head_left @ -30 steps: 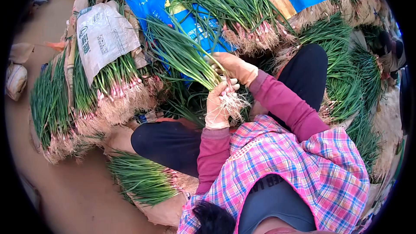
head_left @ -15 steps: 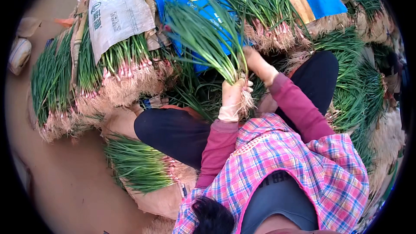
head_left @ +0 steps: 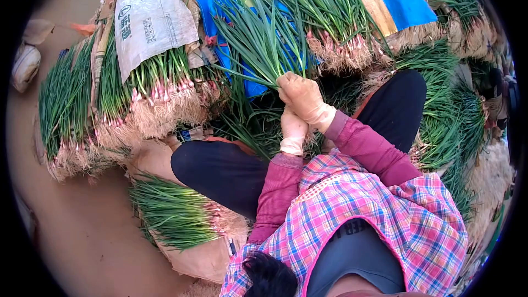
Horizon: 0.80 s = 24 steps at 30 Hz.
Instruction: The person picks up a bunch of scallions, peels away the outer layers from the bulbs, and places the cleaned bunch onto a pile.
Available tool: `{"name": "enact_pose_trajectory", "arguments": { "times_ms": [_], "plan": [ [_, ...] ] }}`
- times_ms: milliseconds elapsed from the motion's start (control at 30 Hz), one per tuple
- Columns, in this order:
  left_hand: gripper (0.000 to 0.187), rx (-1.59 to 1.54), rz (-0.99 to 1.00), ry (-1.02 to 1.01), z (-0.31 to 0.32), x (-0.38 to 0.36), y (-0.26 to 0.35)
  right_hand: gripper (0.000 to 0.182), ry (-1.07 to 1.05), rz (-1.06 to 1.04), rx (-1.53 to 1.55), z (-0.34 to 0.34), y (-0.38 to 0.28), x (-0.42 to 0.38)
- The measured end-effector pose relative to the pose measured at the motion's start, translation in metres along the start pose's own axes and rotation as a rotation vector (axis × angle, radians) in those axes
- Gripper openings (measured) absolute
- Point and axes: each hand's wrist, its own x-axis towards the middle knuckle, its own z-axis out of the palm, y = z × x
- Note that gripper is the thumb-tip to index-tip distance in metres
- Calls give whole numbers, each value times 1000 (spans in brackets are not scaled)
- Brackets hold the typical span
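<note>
Left hand (head_left: 292, 132) gloved, fist shut low around the bunch of green onions (head_left: 263, 44), under the right. Right hand (head_left: 301, 98) gloved, clamped over the stalks above it; half a second back, reaching behind the bunch. Leaves slim, flat, fanning up-left across the glossy blue sack (head_left: 231, 0). Maroon sleeves bent.

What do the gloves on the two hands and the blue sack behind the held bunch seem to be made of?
Right hand and left hand: thin, matte, tan gloves, probably rubber or latex, creased and close-fitting. Blue sack: likely woven plastic, slightly glossy and printed. Bunch: fresh green leaves.
</note>
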Motion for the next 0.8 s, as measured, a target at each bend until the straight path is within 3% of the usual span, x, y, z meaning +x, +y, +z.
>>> {"name": "enact_pose_trajectory", "arguments": {
  "times_ms": [33,100,133,167,200,233,300,333,367,433,467,500,533,567,633,667,733,800],
  "plan": [
    [28,-2,-1,0,3,-5,2,18,38,-73,38,-2,3,-2],
    [24,1365,342,81,14,-12,7,14,77,-135,60,2,13,-4],
    [16,1018,77,159,24,-15,8,11,138,65,283,11,21,-4],
    [17,785,-1,40,25,-18,9,8,209,267,505,15,30,-2],
    [18,722,-39,52,31,-23,10,5,318,394,873,6,36,7],
    [20,657,-71,68,38,-28,13,4,291,691,1164,-7,46,13],
    [34,650,21,13,43,-31,22,4,463,706,1242,-16,71,9],
    [39,566,60,-50,46,-32,28,6,355,712,1079,-17,82,-3],
    [45,481,100,-115,56,-35,35,7,93,715,950,6,108,-29],
    [55,380,139,-140,79,-42,41,14,-776,529,763,-25,96,-55],
    [55,359,102,-153,82,-41,42,16,-639,479,624,-32,95,-58],
    [55,337,63,-162,82,-41,43,22,-4,121,119,-30,104,-49],
    [55,270,-13,-267,59,-29,44,23,44,330,81,-34,123,-34],
    [47,249,-68,-218,65,-35,39,24,96,538,45,-47,130,-7],
    [36,350,-23,-153,62,-34,26,25,-58,604,-237,-44,159,30],
    [28,460,-43,-102,61,-33,29,25,-50,614,-230,-44,154,31],
    [27,451,-14,-70,61,-31,24,26,-253,532,-230,-45,143,41],
    [27,449,37,-57,63,-29,18,27,-278,463,-122,-55,101,18]
  ]
}}
